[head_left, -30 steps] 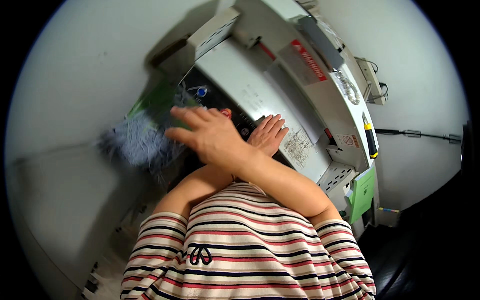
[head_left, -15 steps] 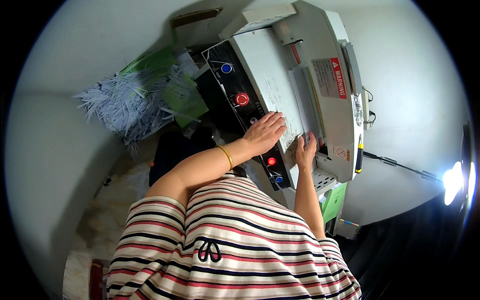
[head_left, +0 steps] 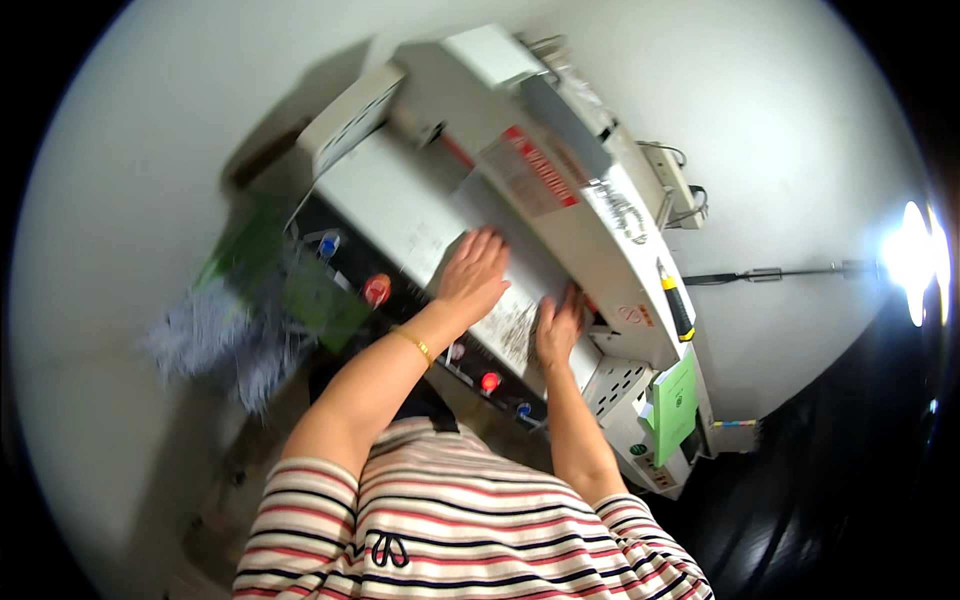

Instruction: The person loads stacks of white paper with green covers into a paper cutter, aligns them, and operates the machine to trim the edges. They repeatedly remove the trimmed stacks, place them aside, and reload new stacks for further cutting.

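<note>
Motion blur across most of the view. Far part of the paper (head_left: 530,248) hidden under the machine cover (head_left: 590,262); sheet count can't be told. Right-hand grip (head_left: 561,328): fingertips smeared, contact with paper unclear. Left-hand grip (head_left: 478,272): palm side hidden. Left forearm (head_left: 370,395) blocks part of the button panel (head_left: 405,310). Shredded paper (head_left: 205,330) blurred, single strips lost. Booklet (head_left: 676,408) print too small. Striped shirt (head_left: 470,515) cut off by lower edge.

A head fisheye looks down over the shirt (head_left: 470,515) at the nearby machine (head_left: 375,200).
</note>
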A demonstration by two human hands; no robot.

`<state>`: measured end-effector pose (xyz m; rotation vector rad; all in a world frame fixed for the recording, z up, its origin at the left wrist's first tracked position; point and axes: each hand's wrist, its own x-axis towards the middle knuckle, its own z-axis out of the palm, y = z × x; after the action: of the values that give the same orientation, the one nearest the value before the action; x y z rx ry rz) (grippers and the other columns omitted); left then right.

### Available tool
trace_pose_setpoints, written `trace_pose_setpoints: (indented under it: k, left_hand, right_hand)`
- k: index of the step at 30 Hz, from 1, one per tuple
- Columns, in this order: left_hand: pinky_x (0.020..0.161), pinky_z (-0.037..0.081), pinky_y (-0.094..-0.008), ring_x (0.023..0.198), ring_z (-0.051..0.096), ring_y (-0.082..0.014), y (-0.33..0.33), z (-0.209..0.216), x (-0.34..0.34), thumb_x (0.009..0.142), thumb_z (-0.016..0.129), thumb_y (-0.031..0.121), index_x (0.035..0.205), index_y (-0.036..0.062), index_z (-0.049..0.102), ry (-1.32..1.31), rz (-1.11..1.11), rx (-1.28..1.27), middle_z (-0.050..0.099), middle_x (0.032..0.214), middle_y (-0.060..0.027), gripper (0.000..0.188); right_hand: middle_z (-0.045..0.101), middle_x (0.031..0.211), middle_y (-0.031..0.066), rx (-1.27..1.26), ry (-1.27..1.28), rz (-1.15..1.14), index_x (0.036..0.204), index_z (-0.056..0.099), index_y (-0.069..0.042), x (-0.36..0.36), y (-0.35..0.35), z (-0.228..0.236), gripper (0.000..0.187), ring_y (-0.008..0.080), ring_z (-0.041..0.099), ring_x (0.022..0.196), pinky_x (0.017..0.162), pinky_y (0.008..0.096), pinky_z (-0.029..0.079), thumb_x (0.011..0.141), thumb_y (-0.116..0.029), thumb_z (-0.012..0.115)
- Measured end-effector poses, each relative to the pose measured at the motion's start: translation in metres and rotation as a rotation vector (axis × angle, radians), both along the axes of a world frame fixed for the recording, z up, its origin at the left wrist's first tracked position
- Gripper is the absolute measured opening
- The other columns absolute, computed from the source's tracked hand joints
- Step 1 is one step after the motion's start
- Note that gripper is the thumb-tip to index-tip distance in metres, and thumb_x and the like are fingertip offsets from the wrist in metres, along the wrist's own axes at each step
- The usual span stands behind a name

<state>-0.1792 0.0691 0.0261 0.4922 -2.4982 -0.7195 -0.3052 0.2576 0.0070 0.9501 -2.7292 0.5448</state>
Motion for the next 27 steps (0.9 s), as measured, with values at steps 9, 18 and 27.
trace_pose_setpoints:
  k: [9, 18, 27]
  left_hand:
    - [0.102, 0.034, -0.0510, 0.119, 0.043, -0.0436, -0.045, 0.004, -0.059, 0.080, 0.068, 0.022, 0.125, -0.0066, 0.049, 0.013, 0.167, -0.032, 0.048, 0.127, -0.0276, 0.057]
    - [0.094, 0.039, -0.0515, 0.109, 0.051, -0.0428, -0.118, -0.037, -0.063, 0.074, 0.073, 0.017, 0.114, -0.0016, 0.058, -0.017, 0.206, -0.154, 0.057, 0.117, -0.0239, 0.047]
    - [0.072, 0.054, -0.0359, 0.087, 0.059, -0.0223, -0.124, -0.059, -0.073, 0.089, 0.054, 0.011, 0.096, -0.0008, 0.061, 0.619, 0.047, 1.430, 0.061, 0.094, -0.0098, 0.015]
  right_hand:
    - [0.044, 0.134, 0.0311, -0.348, -0.052, -0.373, 0.131, 0.048, 0.006, -0.020, 0.005, -0.001, 0.058, 0.0488, 0.039, 0.125, 0.109, 0.0512, 0.027, 0.082, -0.019, 0.067]
    - [0.057, 0.113, 0.0278, -0.504, 0.037, -0.394, 0.111, 0.058, 0.004, -0.023, -0.010, -0.006, 0.033, 0.0465, 0.051, 0.107, 0.094, 0.0528, 0.040, 0.081, -0.008, 0.063]
    - [0.059, 0.115, 0.0266, -0.395, -0.035, -0.563, 0.113, 0.061, 0.003, -0.036, -0.005, -0.045, 0.036, 0.0465, 0.051, 0.110, 0.100, 0.0524, 0.039, 0.078, -0.007, 0.062]
